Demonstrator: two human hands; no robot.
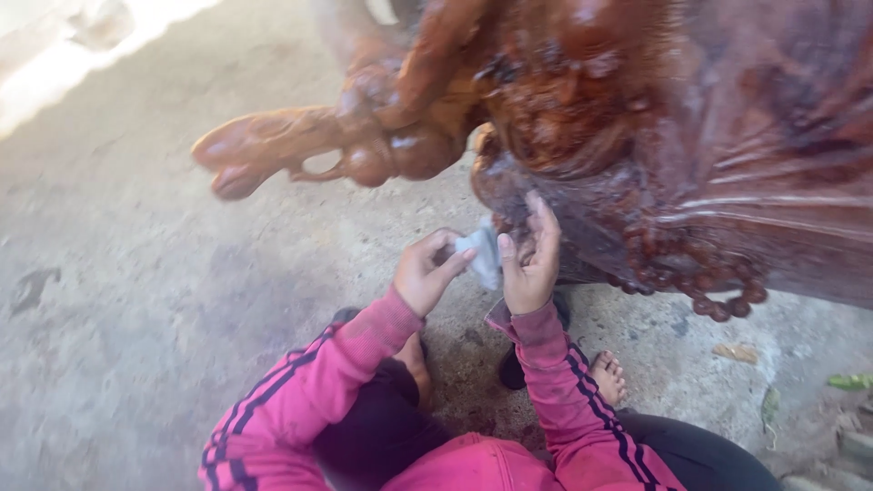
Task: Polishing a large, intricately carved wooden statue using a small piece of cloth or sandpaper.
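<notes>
A large glossy reddish-brown carved wooden statue [637, 127] fills the upper right, with carved beads and folds. My left hand [426, 271] and my right hand [530, 259] both pinch a small pale grey piece of sandpaper or cloth [482, 253] between them, just below the statue's lower edge. The right hand's fingertips are almost against the carved wood. Both arms wear pink sleeves with dark stripes.
A carved arm of the statue [300, 145] juts out to the left above the grey concrete floor [136, 273]. My bare foot [607, 375] rests on the floor under the statue. Dry leaves [850, 382] lie at the right edge.
</notes>
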